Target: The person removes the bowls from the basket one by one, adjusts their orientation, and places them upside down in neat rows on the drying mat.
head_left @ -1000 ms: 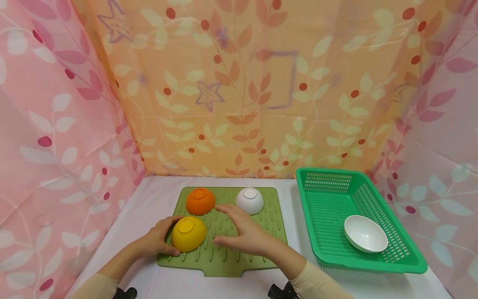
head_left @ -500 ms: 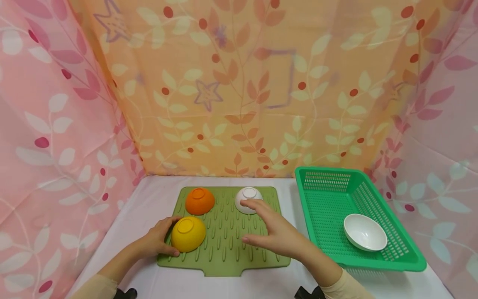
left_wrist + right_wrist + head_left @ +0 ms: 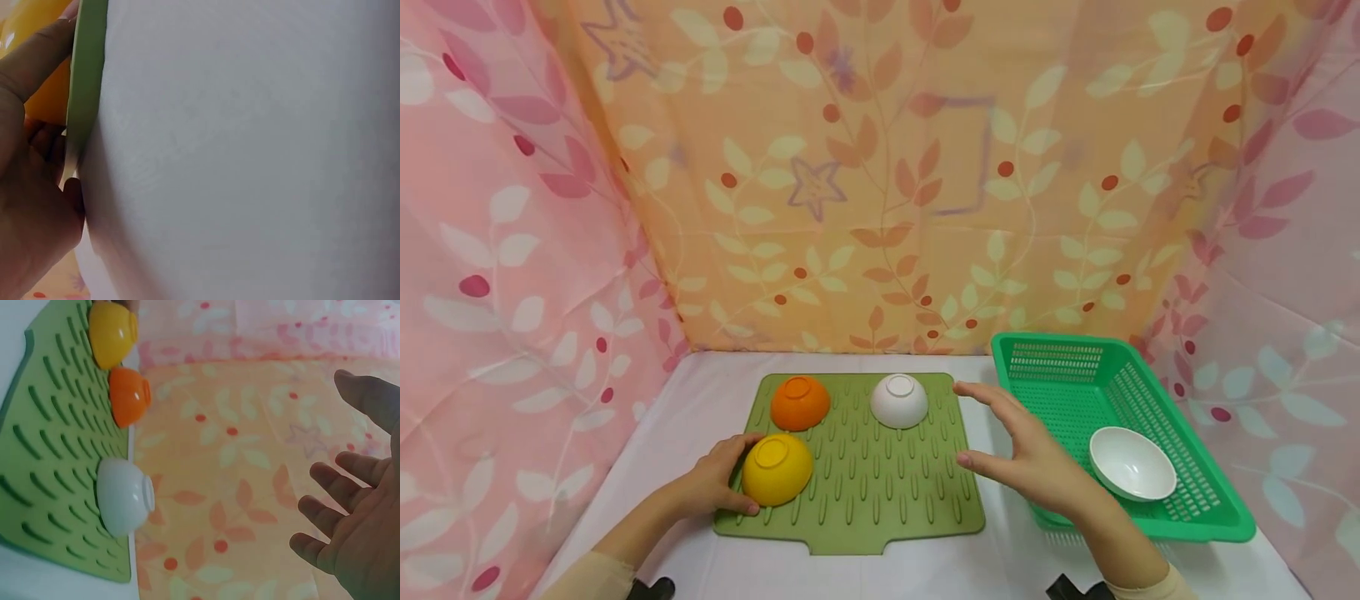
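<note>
My left hand (image 3: 718,479) is curled round the left side of an upside-down yellow bowl (image 3: 778,475), thumb at its front and fingers behind. In the left wrist view the hand (image 3: 31,206) lies beside the yellow bowl (image 3: 51,94), partly hidden by the edge of the green mat (image 3: 87,69). An upside-down orange bowl (image 3: 800,402) and an upside-down white bowl (image 3: 899,402) rest farther back on the mat. My right hand (image 3: 1037,450) hovers between the mat and the basket, fingers spread and holding nothing. The right wrist view shows its palm (image 3: 369,531) apart from the bowls.
At the right stands a green plastic basket (image 3: 1052,433) with a white bowl (image 3: 1132,464) lying right side up in it. A white cloth (image 3: 700,392) covers the table. Patterned curtains (image 3: 880,167) enclose the back and both sides.
My right hand has moved right, from beside the yellow bowl, past the white bowl, to the basket's left edge. My left hand and the bowls stay in place.
</note>
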`<state>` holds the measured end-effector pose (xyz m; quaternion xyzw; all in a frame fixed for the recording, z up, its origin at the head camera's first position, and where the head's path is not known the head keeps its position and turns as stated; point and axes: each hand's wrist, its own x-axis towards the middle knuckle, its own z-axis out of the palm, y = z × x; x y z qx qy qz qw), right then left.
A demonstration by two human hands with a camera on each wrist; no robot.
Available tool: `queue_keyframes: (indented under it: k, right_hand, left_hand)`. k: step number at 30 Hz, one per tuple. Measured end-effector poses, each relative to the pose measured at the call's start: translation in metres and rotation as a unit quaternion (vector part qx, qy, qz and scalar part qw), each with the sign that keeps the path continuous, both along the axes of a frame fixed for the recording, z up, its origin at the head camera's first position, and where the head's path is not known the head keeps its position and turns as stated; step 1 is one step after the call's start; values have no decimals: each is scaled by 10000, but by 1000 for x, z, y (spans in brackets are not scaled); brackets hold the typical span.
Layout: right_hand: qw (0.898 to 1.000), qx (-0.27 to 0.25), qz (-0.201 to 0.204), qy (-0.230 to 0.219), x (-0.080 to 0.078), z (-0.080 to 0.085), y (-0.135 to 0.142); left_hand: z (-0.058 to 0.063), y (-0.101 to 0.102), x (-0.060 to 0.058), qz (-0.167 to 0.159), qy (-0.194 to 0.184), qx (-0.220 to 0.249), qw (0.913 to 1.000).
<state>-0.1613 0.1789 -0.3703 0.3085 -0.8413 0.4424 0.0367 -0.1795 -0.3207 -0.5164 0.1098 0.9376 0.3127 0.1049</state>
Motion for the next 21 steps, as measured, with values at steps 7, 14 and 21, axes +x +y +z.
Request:
queue_keyframes:
  k: [7, 14, 21]
  right_hand:
    - [9982, 221, -553, 81, 0, 9, 36]
    - [9911, 629, -1147, 258, 6, 6, 69]
    - [9848, 1034, -1329, 419, 8, -2, 104]
  left_hand:
    - [2, -3, 0, -9, 62, -53, 10000]
    - [4, -1, -3, 20, 27, -38, 10000]
    - [1, 1, -1, 53, 2, 26, 10000]
